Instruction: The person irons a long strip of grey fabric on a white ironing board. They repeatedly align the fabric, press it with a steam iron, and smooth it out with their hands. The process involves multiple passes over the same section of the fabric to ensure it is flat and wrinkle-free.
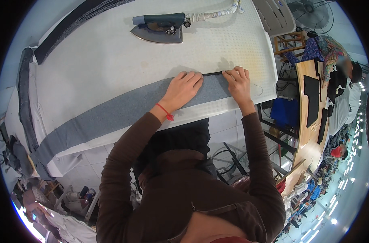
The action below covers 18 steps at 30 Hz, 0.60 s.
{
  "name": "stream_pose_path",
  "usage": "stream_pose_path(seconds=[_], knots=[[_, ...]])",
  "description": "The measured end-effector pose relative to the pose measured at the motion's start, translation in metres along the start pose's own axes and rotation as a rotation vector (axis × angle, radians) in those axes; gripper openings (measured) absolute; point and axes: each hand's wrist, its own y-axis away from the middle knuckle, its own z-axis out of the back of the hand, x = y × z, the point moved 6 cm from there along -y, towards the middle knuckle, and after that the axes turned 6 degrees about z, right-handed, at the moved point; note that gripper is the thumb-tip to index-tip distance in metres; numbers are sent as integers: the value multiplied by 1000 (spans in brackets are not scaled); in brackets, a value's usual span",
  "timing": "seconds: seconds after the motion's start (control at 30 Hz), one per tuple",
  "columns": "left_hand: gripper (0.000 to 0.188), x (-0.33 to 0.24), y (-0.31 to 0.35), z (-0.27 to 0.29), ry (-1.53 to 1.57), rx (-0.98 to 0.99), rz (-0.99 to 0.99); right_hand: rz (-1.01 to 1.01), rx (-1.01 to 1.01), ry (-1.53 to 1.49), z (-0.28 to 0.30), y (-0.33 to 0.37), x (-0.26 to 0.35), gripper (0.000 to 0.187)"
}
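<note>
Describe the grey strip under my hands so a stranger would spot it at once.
Find the white table. Along its near edge a long grey strip curves toward the lower left corner, the left hand and right hand at its far edge. Unlike the dark pile at the table's upper left, it lies flat, lighter grey, with a black edge between the hands.

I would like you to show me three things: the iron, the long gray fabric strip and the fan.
Iron (pixel 162 36): head view, on its metal base.
Long gray fabric strip (pixel 121 107): head view, on its flat middle stretch.
Fan (pixel 313 18): head view, on its round grille.
</note>
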Motion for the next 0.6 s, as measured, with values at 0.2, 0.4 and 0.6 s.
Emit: stream_pose_path(seconds=[0.2,0.4,0.6], knots=[[50,-13,-7,-4,-46,12,62,-118,51,134,-2,7,14,37],[56,-32,-12,-15,-143,3,95,-262,106,162,-1,20,27,55],[60,-41,-12,-23,16,32,172,-343,90,122,-6,29,30,59]])
